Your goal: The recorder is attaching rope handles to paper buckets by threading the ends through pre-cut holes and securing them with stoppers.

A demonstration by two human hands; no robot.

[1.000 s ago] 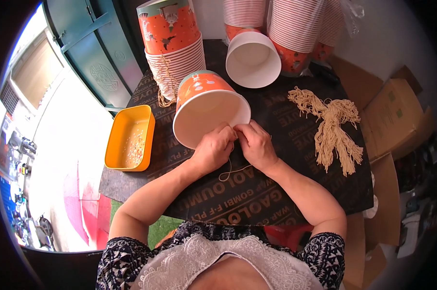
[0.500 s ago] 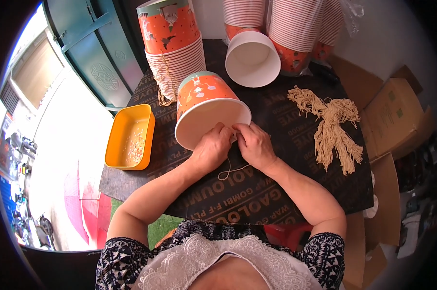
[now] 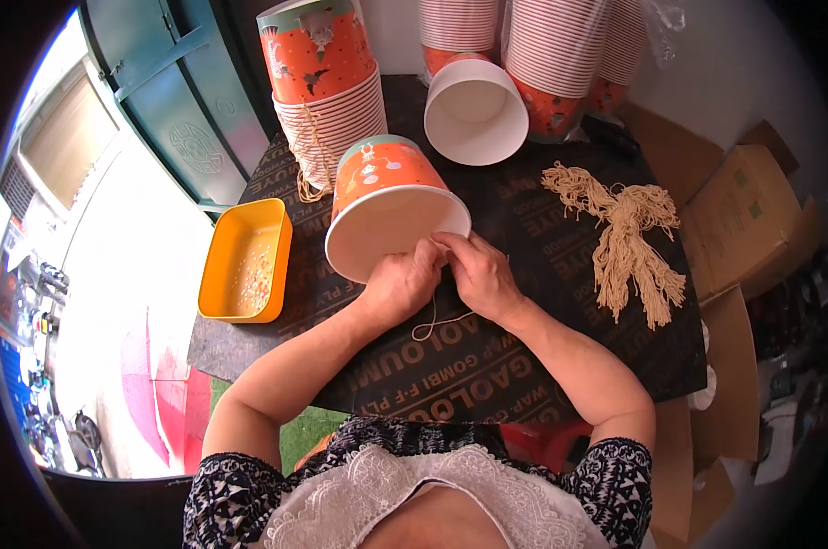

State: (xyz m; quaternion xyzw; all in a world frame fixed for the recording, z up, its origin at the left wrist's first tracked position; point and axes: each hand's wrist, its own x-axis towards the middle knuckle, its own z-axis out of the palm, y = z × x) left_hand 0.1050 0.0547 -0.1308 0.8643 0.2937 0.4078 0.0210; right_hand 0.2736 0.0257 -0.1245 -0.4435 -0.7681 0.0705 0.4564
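Observation:
An orange paper bucket (image 3: 391, 176) with a white rim lies tipped on the table, its white inside facing me. At the rim's near right edge, my left hand (image 3: 405, 282) and my right hand (image 3: 481, 274) meet with closed, pinching fingers. A thin beige string (image 3: 435, 322) comes out from between them and curls onto the table below. The fingertips overlap, so the exact grip of each on the string and rim is partly hidden.
A yellow tub (image 3: 245, 261) with small bits inside stands left. Behind are a nested bucket stack (image 3: 327, 101) with strings hanging on it, a white-lined bucket (image 3: 476, 112) on its side, and bagged stacks (image 3: 560, 46). A beige string bundle (image 3: 629, 238) lies right, near cardboard boxes (image 3: 743, 206).
The bucket has tilted and shifted slightly left. My fingers have drawn closer together at its rim, with the right fingertips now over the left. The string still hangs below.

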